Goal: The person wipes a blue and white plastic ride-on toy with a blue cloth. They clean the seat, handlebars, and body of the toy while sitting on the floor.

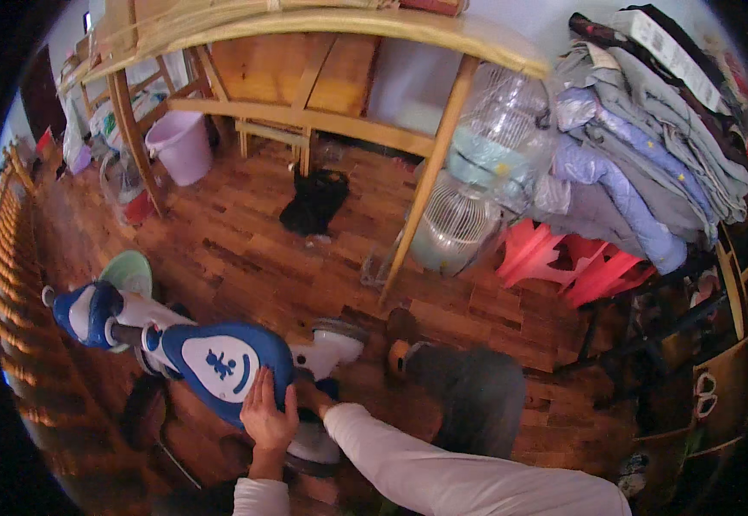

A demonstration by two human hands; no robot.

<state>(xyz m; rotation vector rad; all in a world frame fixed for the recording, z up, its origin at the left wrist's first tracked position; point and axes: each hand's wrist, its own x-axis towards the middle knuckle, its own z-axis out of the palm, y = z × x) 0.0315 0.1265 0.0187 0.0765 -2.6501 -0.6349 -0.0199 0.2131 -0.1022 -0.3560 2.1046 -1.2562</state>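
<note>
A child's ride-on tricycle with a blue and white seat [219,367] stands on the wood floor at lower left, its handlebar end pointing left. My left hand [267,409] lies flat on the seat's rear edge, fingers extended over the blue rim. My right hand [312,396] reaches under or behind the back of the seat; its fingers are hidden there, so its grip does not show. White rear wheels [338,342] sit on either side of the seat's back end. My bent leg in dark trousers [477,393] is to the right of the tricycle.
Beyond stands a wooden table [438,155] with a black bag [316,201] beneath. A pink bucket [183,148] is at back left, a green basin [128,274] beside the tricycle's front. Wrapped fans [454,222], red plastic stools [541,255] and folded quilts [632,142] crowd the right.
</note>
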